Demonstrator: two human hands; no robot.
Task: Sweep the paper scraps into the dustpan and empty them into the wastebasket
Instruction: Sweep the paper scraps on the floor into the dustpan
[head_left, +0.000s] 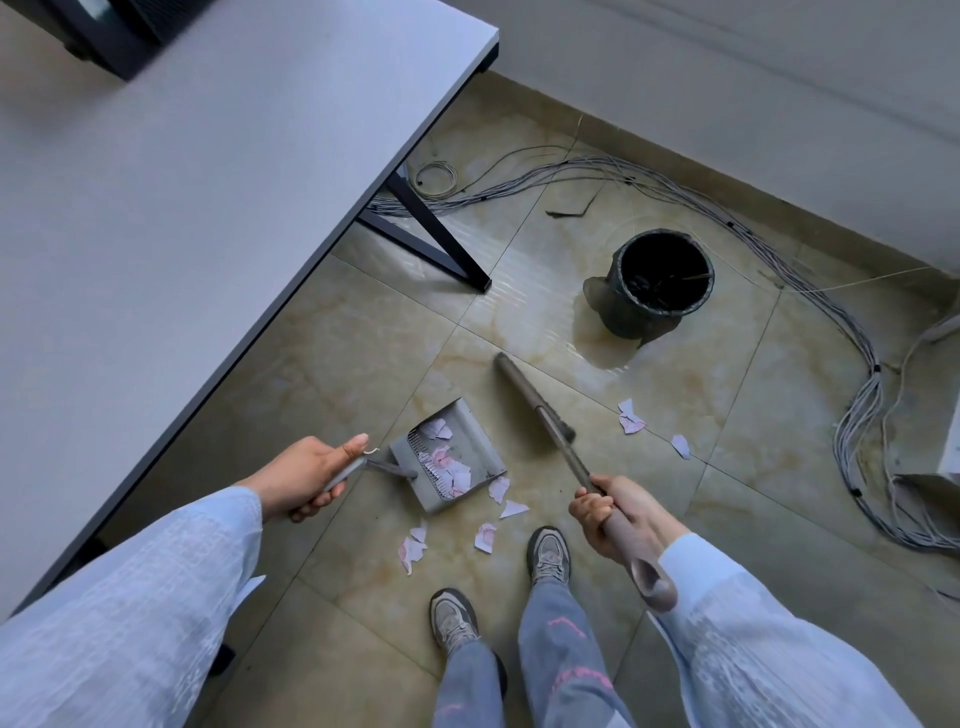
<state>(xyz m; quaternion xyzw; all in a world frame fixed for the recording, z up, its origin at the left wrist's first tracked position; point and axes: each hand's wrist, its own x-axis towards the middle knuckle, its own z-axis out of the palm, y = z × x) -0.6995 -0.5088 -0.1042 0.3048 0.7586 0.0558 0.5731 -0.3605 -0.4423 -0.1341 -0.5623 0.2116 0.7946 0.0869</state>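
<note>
Left hand clamped on the dustpan handle, right hand wrapped round the broom shaft, the two well apart. Mid-sweep by the look: some paper scraps in the pan, others loose just beside its lip and further right. Next, likely drawing stragglers in before carrying to the wastebasket.

Tiled floor bears dustpan, paper scraps, wastebasket, cables

Open tiled floor lies between the dustpan and the wastebasket. The table and its dark leg close off the left; a cable bundle rings the far and right sides.
</note>
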